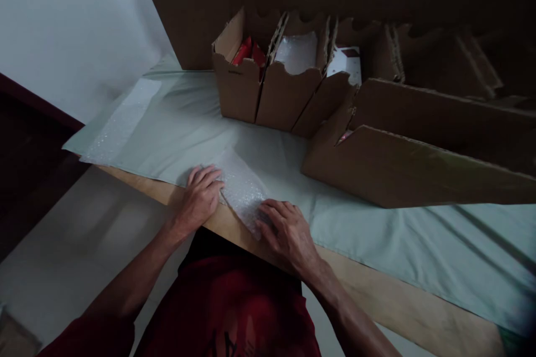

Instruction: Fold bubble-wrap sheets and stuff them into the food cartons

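A small sheet of bubble wrap (pixel 243 189) lies near the front edge of the table on a pale green cloth (pixel 180 122). My left hand (pixel 201 198) rests on the wrap's left end, fingers stretched flat and slightly apart. My right hand (pixel 287 231) presses on its right end, fingers flat and spread. Neither hand holds anything lifted; both lie palm down on the wrap.
Cardboard bins (pixel 268 83) stand in a row at the back, one with red items (pixel 249 53), one with white wrap (pixel 297 53). Large cardboard pieces (pixel 419 167) lie at the right. A long bubble wrap strip (pixel 121 120) lies at the left. The wooden table edge (pixel 377 290) shows in front.
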